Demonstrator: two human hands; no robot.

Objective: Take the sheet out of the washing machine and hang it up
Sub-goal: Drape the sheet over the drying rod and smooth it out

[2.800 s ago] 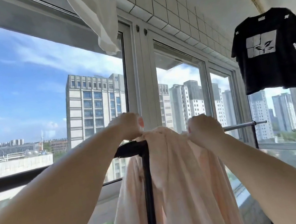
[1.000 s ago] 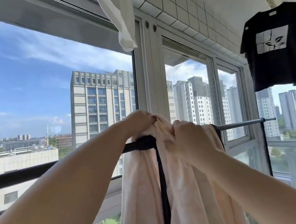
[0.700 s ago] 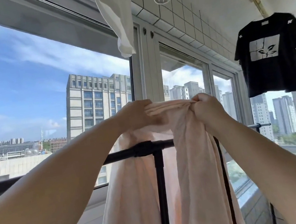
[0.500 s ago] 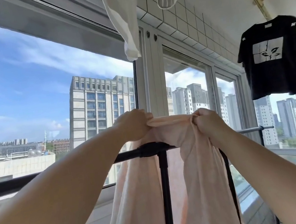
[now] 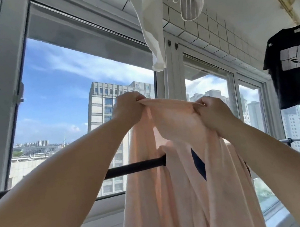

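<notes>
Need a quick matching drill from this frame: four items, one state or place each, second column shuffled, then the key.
Items
1. sheet
2. black T-shirt
3. rail
4. white garment

States
A. hangs overhead at the top of the view
B. pinched at its top edge by left hand and right hand
C. hangs at far right, pale square print
D. dark, horizontal, partly covered by pink cloth

Pairs: 1-B, 2-C, 3-D, 4-A

No words or numbers can be read here. The black shirt [image 5: 295, 66] has a pale square picture and a tiny label too small to read.
</notes>
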